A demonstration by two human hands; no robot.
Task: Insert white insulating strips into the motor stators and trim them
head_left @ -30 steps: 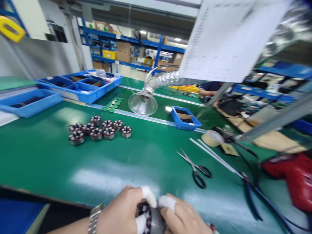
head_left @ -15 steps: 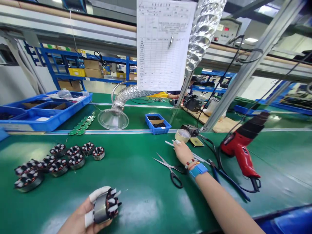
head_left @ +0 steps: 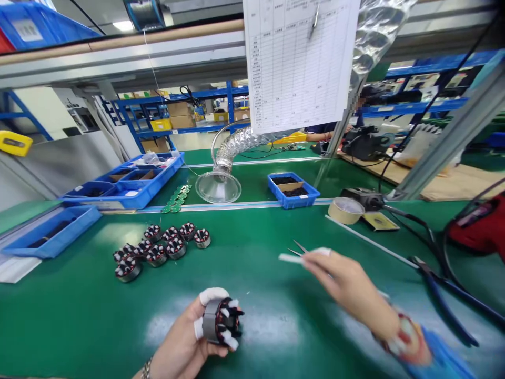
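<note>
Left hand [head_left: 184, 337]: grasping, fingers curled around a wound motor stator [head_left: 221, 321], with white finger cots [head_left: 208, 296] on the fingertips.

Stator place: in the left hand's fingers, coil ends turned toward the right hand.

Handling: probably stiff and fairly heavy for its size, with a smooth grey ring that may slip. Windings and white insulating slips look the more fragile part, so the bare outer ring seems the best place to hold.

Right hand [head_left: 347, 281]: blurred, up and to the right of the left hand, apparently pinching a slim white strip [head_left: 291, 258]; thin metal tips [head_left: 299, 246] just beyond the fingers, exact grip unclear.

Beyond left hand: a cluster of similar stators [head_left: 158, 252] on a green bench mat [head_left: 79, 326].

Beyond right hand: a tape roll [head_left: 346, 210] and a blue parts tray [head_left: 294, 189].

Right of right hand: blue-handled pliers [head_left: 442, 300].

Writing: a hanging printed sheet [head_left: 300, 58] with a ruled table, characters too small to read; no legible brand.
</note>
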